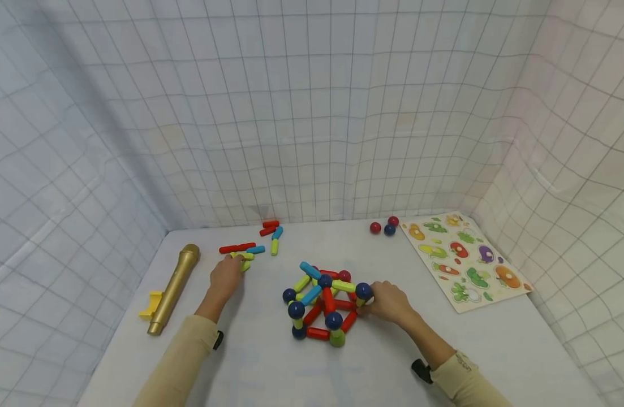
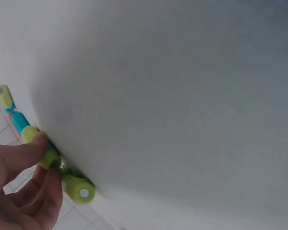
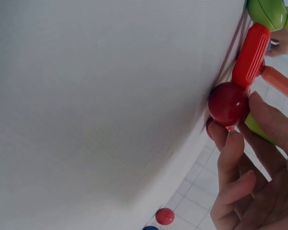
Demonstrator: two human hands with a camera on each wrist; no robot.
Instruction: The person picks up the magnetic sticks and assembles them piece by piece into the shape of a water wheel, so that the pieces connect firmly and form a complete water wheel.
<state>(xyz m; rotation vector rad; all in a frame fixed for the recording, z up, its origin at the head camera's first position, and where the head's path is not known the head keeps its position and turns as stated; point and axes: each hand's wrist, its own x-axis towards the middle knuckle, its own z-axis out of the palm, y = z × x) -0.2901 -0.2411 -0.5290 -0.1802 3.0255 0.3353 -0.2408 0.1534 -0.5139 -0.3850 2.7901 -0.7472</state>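
I am running what looks like rod pickup: the left hand [image 1: 226,278] is pinching a yellow-green construction rod [image 2: 51,156], left of the ball-and-rod frame [image 1: 328,301]; the right hand [image 1: 390,303] is gripping its red ball [image 3: 229,104]. Next move is probably requiring a clean lift.

Ball-and-rod model [image 1: 328,301] bars the tabletop's [image 1: 263,356] centre
Bare lane separates it from left hand [image 1: 227,278]; right hand [image 1: 388,301] blocks the other flank.

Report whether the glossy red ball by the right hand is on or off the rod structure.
On: the red ball meets a ridged red plastic rod reaching a glossy green ball.
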